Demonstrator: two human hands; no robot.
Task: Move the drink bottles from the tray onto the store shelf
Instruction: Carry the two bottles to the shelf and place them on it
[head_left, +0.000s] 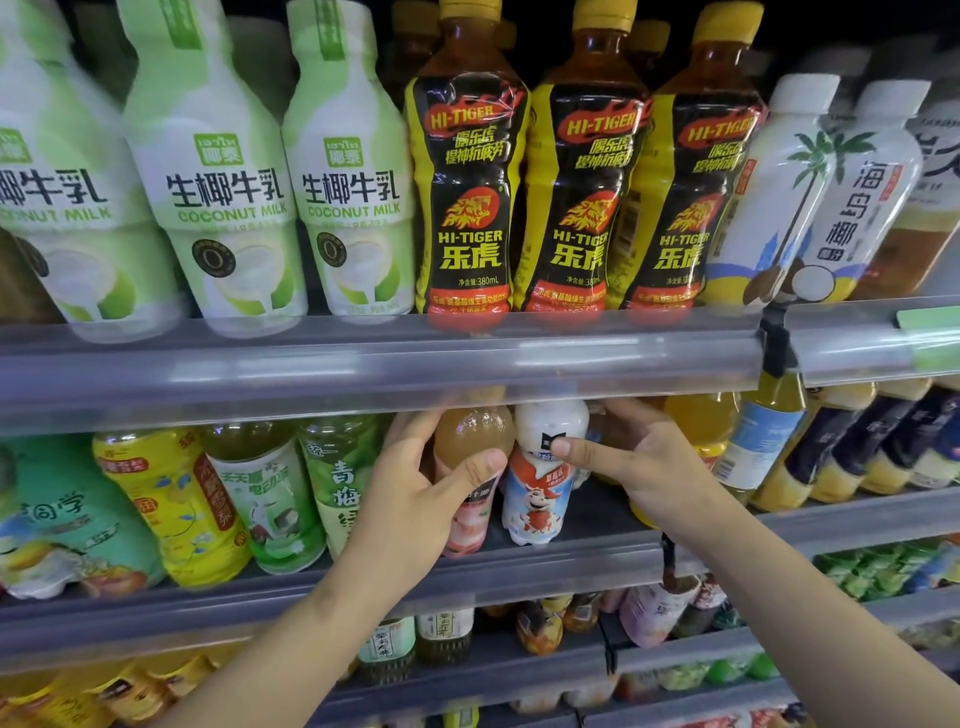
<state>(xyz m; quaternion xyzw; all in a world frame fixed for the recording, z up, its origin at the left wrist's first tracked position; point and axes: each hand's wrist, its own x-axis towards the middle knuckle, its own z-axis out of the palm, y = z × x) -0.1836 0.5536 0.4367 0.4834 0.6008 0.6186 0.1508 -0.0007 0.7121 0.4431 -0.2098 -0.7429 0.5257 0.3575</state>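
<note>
- Head view: the placing step is under way. The left hand (415, 499) is wrapping around a peach-coloured bottle (470, 467), thumb across its shoulder and fingers curled behind it, and the bottle is standing on the middle shelf (571, 564).
- The right hand (639, 457) is pinching the white bottle (543, 473) just beside it, thumb tip pressing on the neck and fingers reaching behind.
- Both bottles are touching at the shoulders, their caps hiding behind the clear plastic price rail (389, 364) above. The tray is not showing.
- Judging the next move: it is calling for sliding each bottle back, square and upright, before letting go.
- The peach-coloured bottle is looking like smooth, translucent plastic with a rounded shoulder; the white bottle is opaque, waisted, wearing a glossy cartoon sleeve, so likely slippery.
</note>
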